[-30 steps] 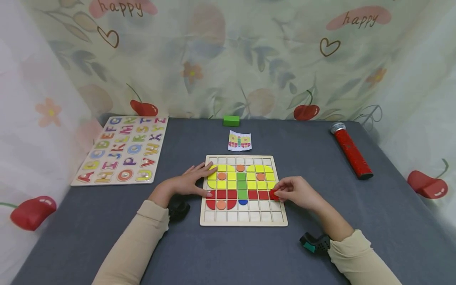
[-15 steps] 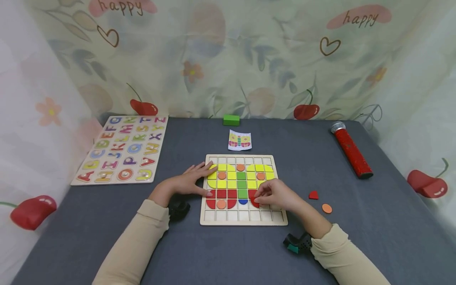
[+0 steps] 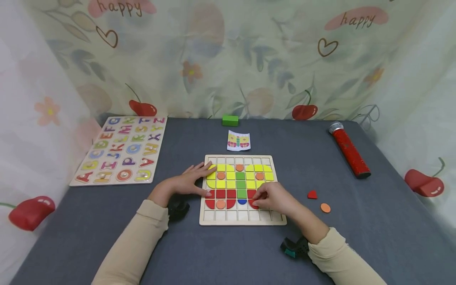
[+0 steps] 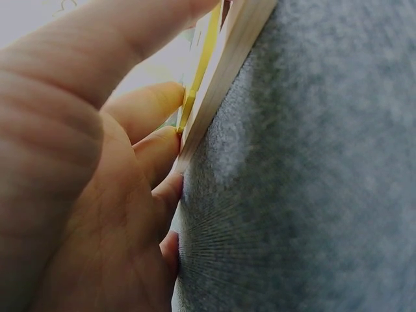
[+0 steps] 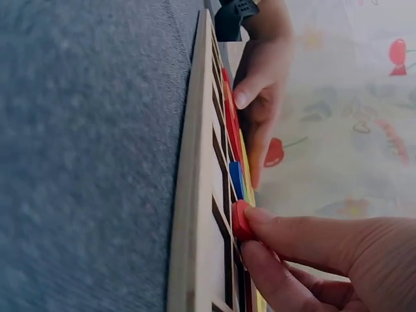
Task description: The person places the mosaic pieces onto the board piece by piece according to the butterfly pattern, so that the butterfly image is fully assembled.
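A wooden grid board (image 3: 210, 221) bears yellow, red, green, orange and blue tiles laid out like a butterfly. My left hand (image 3: 187, 183) rests on its left edge with fingers spread, the thumb over a red tile and fingertips over yellow ones. In the left wrist view those fingers (image 4: 156, 156) lie against the board's side and a yellow tile. My right hand (image 3: 276, 198) pinches a red curved tile (image 5: 242, 220) between thumb and finger. That tile sits at the cell just right of the blue half-round tile (image 3: 242, 202). The right hand hides part of the red row.
A red curved-sided tile (image 3: 312, 194) and an orange disc (image 3: 325, 208) lie right of the board. Behind it are a butterfly picture card (image 3: 239, 141) and a green block (image 3: 230, 120). An alphabet board (image 3: 117, 158) lies left, a red microphone (image 3: 350, 152) right.
My right hand has moved left and slightly down from the red row's right end to the cell beside the blue tile. The loose red tile and orange disc came into view. My left hand stayed put.
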Available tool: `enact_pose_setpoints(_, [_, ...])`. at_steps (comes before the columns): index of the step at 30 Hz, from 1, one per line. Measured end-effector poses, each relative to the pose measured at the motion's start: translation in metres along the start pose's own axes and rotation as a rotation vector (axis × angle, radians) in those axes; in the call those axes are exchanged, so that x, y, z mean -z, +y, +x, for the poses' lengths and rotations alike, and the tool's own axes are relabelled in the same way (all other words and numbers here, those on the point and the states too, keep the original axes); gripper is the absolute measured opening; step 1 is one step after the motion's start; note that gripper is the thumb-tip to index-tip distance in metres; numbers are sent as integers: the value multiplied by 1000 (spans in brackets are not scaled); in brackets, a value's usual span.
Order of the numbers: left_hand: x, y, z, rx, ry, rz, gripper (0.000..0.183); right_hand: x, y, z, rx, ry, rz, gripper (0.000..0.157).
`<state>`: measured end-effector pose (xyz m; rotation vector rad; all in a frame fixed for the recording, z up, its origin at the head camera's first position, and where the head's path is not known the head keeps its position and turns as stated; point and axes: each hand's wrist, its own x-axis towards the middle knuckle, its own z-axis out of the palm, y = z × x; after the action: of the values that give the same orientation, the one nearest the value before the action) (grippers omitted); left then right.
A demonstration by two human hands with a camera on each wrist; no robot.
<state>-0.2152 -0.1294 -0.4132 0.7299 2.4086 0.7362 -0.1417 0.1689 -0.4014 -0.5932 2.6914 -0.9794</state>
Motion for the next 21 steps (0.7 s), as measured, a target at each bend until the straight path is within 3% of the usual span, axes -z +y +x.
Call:
enact_pose_setpoints(6, [-1, 0, -1, -10, 2, -3, 90, -2, 2, -4, 20, 70, -82, 3])
enact_pose_setpoints(8, [0, 0, -1, -10, 2, -1, 90, 0, 5, -6, 14, 67, -65, 3])
enact_pose_setpoints(14, [0, 0, -1, -2, 1, -1, 90, 17, 26, -21, -86, 91, 21, 6])
enact_pose_setpoints(21, [0, -1, 0, 5, 1, -2, 90, 50, 64, -61, -198, 178, 20, 17])
